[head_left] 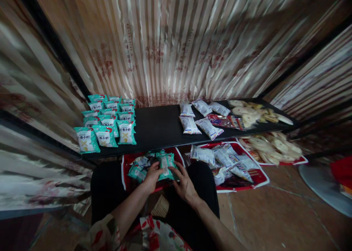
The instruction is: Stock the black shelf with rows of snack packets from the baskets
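Observation:
Between my two hands is a teal snack bag (166, 163), held just over a red basket (124, 170) by my knees. My left hand (153, 175) grips the bag's left side, while the fingers of my right hand (184, 181) press on its right side. More teal bags (137, 172) lie in the basket to the left of my left hand. At the left end of the black shelf (156, 124), several teal and white snack bags (106, 135) stand upright in rows.
White packets (209, 128) and a red packet (224, 121) lie on the shelf's right half, beside pale flat bagged items (249, 117). A second red basket (260, 177) holds white packets, and a third (301, 158) holds pale items. Striped curtains (170, 42) hang behind and at both sides.

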Available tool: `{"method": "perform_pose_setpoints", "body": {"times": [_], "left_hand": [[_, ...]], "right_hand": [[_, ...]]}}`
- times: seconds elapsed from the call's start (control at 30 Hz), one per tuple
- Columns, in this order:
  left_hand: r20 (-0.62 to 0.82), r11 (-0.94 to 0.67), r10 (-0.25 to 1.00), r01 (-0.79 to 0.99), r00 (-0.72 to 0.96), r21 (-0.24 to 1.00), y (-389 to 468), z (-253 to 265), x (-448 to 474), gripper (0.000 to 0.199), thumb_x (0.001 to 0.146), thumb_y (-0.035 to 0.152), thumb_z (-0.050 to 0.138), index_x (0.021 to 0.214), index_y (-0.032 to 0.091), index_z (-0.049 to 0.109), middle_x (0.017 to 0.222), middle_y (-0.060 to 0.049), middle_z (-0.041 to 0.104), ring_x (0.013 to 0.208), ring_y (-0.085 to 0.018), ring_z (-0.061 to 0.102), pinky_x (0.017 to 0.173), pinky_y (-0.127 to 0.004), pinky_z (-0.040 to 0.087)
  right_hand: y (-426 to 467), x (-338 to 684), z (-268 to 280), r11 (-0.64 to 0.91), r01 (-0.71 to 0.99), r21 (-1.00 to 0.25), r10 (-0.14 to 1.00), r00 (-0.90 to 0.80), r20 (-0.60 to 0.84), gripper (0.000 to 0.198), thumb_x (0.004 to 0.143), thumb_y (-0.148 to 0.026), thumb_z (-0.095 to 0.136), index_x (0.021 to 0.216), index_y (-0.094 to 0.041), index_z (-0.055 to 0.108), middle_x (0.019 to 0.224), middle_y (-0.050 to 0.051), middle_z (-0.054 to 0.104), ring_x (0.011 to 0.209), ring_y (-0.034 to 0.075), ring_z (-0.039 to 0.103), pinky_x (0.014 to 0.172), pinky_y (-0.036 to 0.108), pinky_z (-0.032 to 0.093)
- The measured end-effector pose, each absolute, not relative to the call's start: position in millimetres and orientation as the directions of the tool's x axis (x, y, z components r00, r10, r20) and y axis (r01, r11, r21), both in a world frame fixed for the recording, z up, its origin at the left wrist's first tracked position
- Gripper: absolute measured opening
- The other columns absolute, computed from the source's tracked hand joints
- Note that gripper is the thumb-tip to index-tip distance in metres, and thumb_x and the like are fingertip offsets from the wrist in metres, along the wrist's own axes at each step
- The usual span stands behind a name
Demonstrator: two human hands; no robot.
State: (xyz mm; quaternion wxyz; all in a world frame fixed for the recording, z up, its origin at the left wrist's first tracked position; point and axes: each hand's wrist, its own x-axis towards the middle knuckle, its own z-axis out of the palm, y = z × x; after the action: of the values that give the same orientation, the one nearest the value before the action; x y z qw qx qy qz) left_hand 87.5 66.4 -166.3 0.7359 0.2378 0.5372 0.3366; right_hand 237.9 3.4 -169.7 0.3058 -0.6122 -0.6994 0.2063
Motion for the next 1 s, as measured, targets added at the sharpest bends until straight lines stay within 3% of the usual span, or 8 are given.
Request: {"method": "perform_pose_setpoints", "body": {"times": [0.2,0.33,0.43,0.57,0.67,0.83,1.0], "left_hand": [[-0.637,0.691,0.721,-0.228,0.273,0.685,62,-133,69,0.052,0.059,0.011,0.063,0.110,0.018,0.060,0.112,-0.009,0.065,0.093,-0.022,0.062,0.077,-0.031,0.047],[-0.589,0.682,0.709,-0.163,0.388,0.713,66,-115,61,0.047,0.058,0.014,0.064,0.104,0.020,0.066,0.096,-0.006,0.070,0.082,-0.021,0.063,0.072,-0.030,0.046],[-0.513,0.651,0.713,-0.181,0.479,0.737,73,-107,58,0.043,0.058,0.017,0.067,0.101,0.020,0.068,0.097,-0.006,0.070,0.085,-0.022,0.063,0.073,-0.029,0.045],[-0.441,0.594,0.776,-0.288,0.450,0.751,82,-103,57,0.044,0.059,0.019,0.072,0.103,0.019,0.067,0.106,-0.008,0.068,0.095,-0.024,0.061,0.079,-0.030,0.045],[-0.410,0.575,0.788,-0.311,0.459,0.757,89,-103,54,0.042,0.062,0.022,0.073,0.104,0.019,0.067,0.106,-0.010,0.067,0.095,-0.025,0.062,0.081,-0.033,0.046],[-0.416,0.566,0.796,-0.300,0.440,0.768,101,-112,46,0.037,0.065,0.027,0.072,0.102,0.023,0.068,0.106,-0.009,0.066,0.098,-0.026,0.061,0.082,-0.036,0.048],[-0.424,0.569,0.796,-0.294,0.431,0.768,103,-120,48,0.036,0.066,0.034,0.070,0.101,0.022,0.066,0.107,-0.008,0.066,0.098,-0.025,0.061,0.080,-0.034,0.048]], "right_hand": [[6,249,-145,0.378,0.753,-0.538,0.926,-0.316,0.208,0.072,0.072,-0.003,0.047,0.139,-0.028,0.037,0.147,0.006,0.034,0.136,0.024,0.027,0.107,0.047,0.036],[18,261,-141,0.432,0.796,-0.423,0.900,-0.355,0.251,0.063,0.079,-0.009,0.050,0.138,-0.029,0.039,0.145,0.005,0.039,0.137,0.026,0.027,0.106,0.048,0.037],[29,268,-139,0.418,0.814,-0.403,0.903,-0.324,0.283,0.060,0.082,-0.016,0.053,0.139,-0.028,0.038,0.145,0.007,0.038,0.137,0.028,0.026,0.106,0.051,0.035],[45,273,-130,0.372,0.795,-0.480,0.915,-0.226,0.334,0.060,0.086,-0.023,0.051,0.142,-0.027,0.031,0.148,0.008,0.032,0.138,0.028,0.023,0.106,0.052,0.034],[59,276,-117,0.395,0.739,-0.546,0.913,-0.248,0.325,0.056,0.086,-0.027,0.053,0.140,-0.028,0.035,0.146,0.007,0.036,0.138,0.027,0.023,0.107,0.052,0.033],[83,282,-91,0.379,0.605,-0.700,0.923,-0.304,0.238,0.049,0.085,-0.034,0.057,0.132,-0.026,0.046,0.140,0.010,0.043,0.126,0.024,0.044,0.103,0.043,0.041],[104,284,-71,0.411,0.509,-0.757,0.905,-0.329,0.270,0.044,0.083,-0.036,0.061,0.124,-0.024,0.053,0.134,0.011,0.047,0.121,0.023,0.049,0.100,0.039,0.042]]}}
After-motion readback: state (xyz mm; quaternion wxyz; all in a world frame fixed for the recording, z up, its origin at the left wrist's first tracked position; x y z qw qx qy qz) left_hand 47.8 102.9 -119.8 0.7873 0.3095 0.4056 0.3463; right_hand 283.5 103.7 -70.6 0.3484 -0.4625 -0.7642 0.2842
